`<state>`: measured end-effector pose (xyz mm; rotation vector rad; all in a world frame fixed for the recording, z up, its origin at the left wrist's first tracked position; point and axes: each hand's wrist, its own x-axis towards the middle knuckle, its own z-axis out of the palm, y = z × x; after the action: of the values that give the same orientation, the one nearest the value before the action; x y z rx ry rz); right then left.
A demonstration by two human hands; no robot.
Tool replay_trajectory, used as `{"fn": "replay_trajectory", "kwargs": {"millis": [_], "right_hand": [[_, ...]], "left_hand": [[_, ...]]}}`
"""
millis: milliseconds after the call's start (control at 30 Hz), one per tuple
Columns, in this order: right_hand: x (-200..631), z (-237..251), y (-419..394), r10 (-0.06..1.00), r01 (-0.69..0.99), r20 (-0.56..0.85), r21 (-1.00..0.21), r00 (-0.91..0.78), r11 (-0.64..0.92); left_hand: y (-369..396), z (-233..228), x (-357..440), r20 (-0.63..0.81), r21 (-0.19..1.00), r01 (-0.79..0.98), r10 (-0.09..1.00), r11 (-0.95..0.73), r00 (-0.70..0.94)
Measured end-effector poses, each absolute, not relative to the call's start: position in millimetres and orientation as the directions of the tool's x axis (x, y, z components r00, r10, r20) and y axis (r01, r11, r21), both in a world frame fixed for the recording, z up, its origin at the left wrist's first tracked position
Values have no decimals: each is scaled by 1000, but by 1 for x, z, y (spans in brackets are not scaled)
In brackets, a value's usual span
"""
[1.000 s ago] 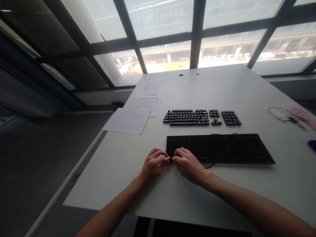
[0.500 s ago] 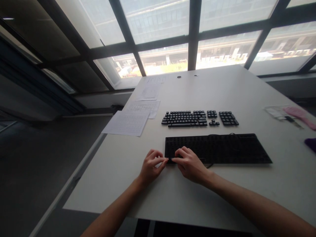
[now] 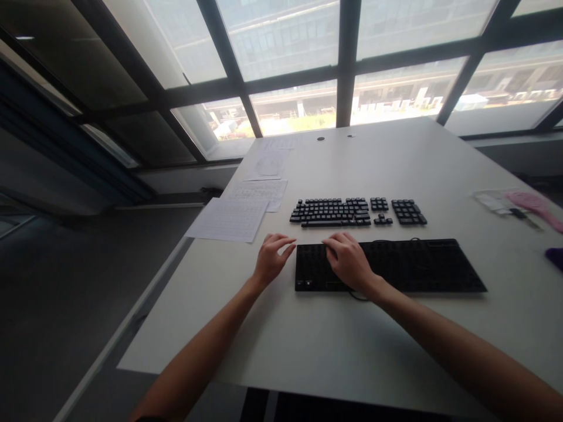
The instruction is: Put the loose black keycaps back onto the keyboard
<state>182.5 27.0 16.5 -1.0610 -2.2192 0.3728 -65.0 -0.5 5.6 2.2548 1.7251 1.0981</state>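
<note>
A black keyboard base [image 3: 417, 266] without most of its keycaps lies on the white table. Two keycaps [image 3: 308, 283] sit at its lower left corner. Beside the base's upper left corner, my left hand [image 3: 272, 258] hovers with thumb and fingers apart and nothing between them. My right hand [image 3: 349, 261] is over the left part of the base, fingers bent loosely and thumb apart, with no object visible in it. Behind the base, loose black keycaps [image 3: 332, 211] are laid out in keyboard order, with a number pad block [image 3: 409, 212] of keycaps on the right.
Printed sheets of paper [image 3: 229, 220] line the table's left edge. On the right lie a pink object [image 3: 530, 202], a clear plastic bag [image 3: 489, 201] and a small dark tool [image 3: 519, 214]. A cable [image 3: 358, 296] pokes out from under the base. Large windows stand behind the table.
Both hands have lifted from the base's lower left corner and moved away toward its far edge. Two keycaps are now exposed at that corner.
</note>
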Motion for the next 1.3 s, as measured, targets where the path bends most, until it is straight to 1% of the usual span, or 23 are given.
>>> {"fn": "replay_trajectory", "kwargs": {"millis": [67,167,300,400,500,600,667,733,867,933,967,1067,1167,1233,1300], "right_hand": [[182,19,50,794,662,399,-443,-458,604],[179,20,79,806,738,337,-334,-487,586],[172,19,99,798,775,284,-216,-532,593],[166,16,107,797,783,248,-175,-551,596],[164,13,111,795,781,231,-168,-562,601],[164,10,113,775,761,248,-173,-581,626],[164,10,113,765,748,246,-178,-595,640],[164,12,114,763,743,229,-183,-604,644],[162,19,115,757,734,210,-188,-619,652],[162,22,114,751,724,223,-202,-621,659],[163,24,113,750,719,235,-218,-618,660],[170,26,103,755,693,282,-300,-592,655],[183,28,86,753,617,328,-434,-571,657],[193,29,74,751,539,350,-535,-561,651],[204,30,62,754,472,368,-609,-544,637]], "left_hand": [[27,3,-66,463,421,844,879,-334,117],[60,-2,-63,448,350,882,883,-315,138],[82,-3,-57,443,268,908,878,-323,181],[86,-2,-54,428,243,909,878,-338,213],[84,-2,-54,423,242,904,877,-351,227],[81,-7,-58,424,274,887,874,-373,237],[81,-10,-61,414,345,860,883,-377,221],[80,-11,-63,401,415,836,897,-360,187],[66,-1,-60,410,502,810,908,-303,86],[49,8,-54,399,595,754,917,-277,22],[38,12,-51,379,644,714,925,-276,15],[1,20,-39,293,751,590,950,-296,103],[-29,20,-28,268,791,521,947,-322,178],[-40,19,-22,269,790,510,940,-341,211],[-46,18,-18,267,779,513,930,-362,251]]}}
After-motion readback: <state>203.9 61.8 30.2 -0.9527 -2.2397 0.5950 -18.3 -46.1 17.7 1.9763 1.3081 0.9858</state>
